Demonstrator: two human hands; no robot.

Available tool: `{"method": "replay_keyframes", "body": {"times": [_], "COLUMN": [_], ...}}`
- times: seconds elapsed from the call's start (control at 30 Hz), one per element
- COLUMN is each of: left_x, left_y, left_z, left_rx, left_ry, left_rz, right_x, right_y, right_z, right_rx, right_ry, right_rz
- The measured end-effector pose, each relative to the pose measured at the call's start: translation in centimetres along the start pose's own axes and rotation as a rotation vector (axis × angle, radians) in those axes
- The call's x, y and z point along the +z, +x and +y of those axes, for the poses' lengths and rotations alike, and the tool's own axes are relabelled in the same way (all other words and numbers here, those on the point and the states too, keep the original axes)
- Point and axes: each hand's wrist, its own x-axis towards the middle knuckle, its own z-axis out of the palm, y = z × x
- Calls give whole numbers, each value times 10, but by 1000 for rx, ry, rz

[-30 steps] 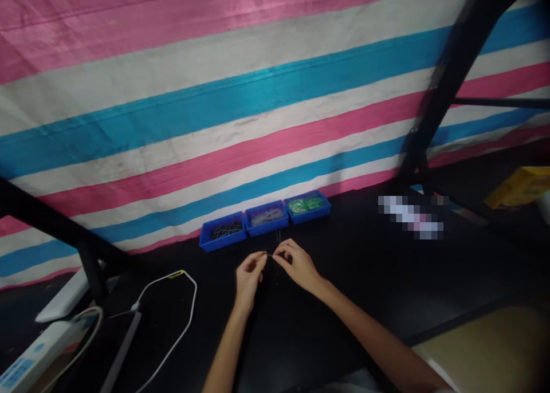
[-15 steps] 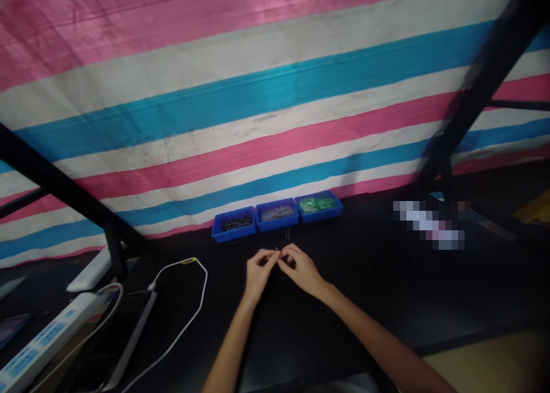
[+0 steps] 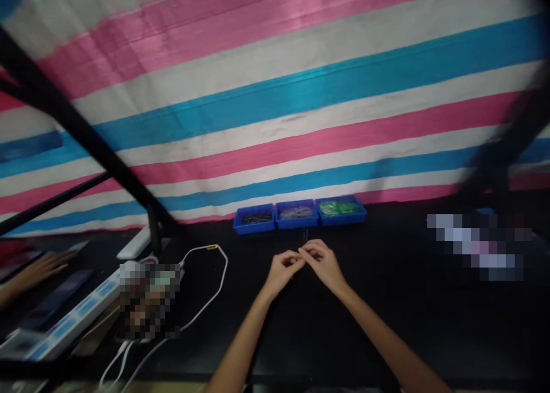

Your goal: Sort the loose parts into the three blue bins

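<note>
Above the black table (image 3: 206,347), my left hand (image 3: 283,270) and my right hand (image 3: 322,261) meet at the fingertips. Both are pinched closed; whatever lies between the fingers is too small to make out. Beyond them stand three blue trays in a row: the left tray (image 3: 254,228) has dark thin pieces, the middle tray (image 3: 297,223) greyish clear pieces, the right tray (image 3: 342,219) green packets. A pair of thin metal pins (image 3: 305,233) lies between the middle tray and my right hand.
A white cable (image 3: 223,278) loops on the left, near a white power strip (image 3: 81,313) and a blurred-out device. Another person's hand (image 3: 43,267) rests at the far left. Black frame bars (image 3: 103,152) slant before a striped sheet (image 3: 275,124).
The view has shifted left, so the trays and my hands appear further right. My fingertips stay together. The other person's hand has come into view at the left.
</note>
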Motion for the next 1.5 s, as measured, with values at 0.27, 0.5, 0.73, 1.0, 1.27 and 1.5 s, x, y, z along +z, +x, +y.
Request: {"method": "replay_keyframes", "body": {"times": [0.27, 0.5, 0.73, 1.0, 1.27, 1.5], "left_x": [-3, -7, -13, -42, -101, -51], "left_y": [-2, 2, 5, 15, 60, 60], "left_z": [6, -1, -2, 6, 32, 28], "left_rx": [9, -28, -18, 128, 278, 451], "left_ry": [-46, -199, -157, 81, 492, 813], "left_rz": [102, 222, 264, 537, 724, 468], "right_x": [-2, 0, 10, 5, 0, -3], "right_y": [-2, -2, -5, 3, 5, 6], "right_z": [2, 11, 16, 20, 13, 4], "right_rx": [21, 11, -33, -42, -54, -32], "right_ry": [-62, -119, -171, -175, -159, -163], "right_rz": [-19, -47, -136, -15, 48, 44]}}
